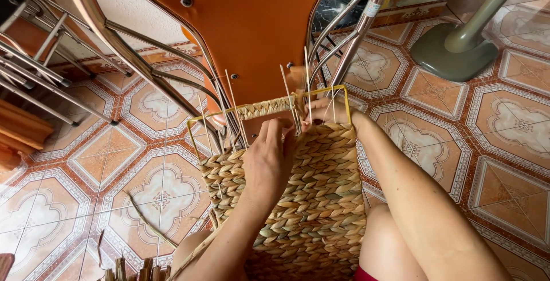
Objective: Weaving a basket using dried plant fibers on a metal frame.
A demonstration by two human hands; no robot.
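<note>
Two bare hands work at the upper rim of a woven basket (309, 201), which lies across the person's knees so the unfinished edge faces away and stays in reach. Floor (504, 120) of patterned tile lies all around; an orange chair (252, 29) with chrome legs stands just beyond the basket, close against its far edge.

Basket: thick straw-coloured braid, body mostly woven. Wire frame (197, 135), yellow, outlines the open top and gives the rim its square shape. Only a short run of braid covers the top bar; the rest is bare wire.

Left hand (269, 158): rests on the basket wall below the rim, fingers curled and close together, pressing at the weave near the top bar. Whether it pinches a strand I cannot tell.

Right hand (326, 112): at the far right corner of the frame, fingers closed round the rim and the strand end there, apparently steadying that corner.

Thin upright stakes (235, 103) stand up from the rim between the hands, pale and splayed. Loose strands (132, 269) lie on the tile at lower left, beside the knee.
</note>
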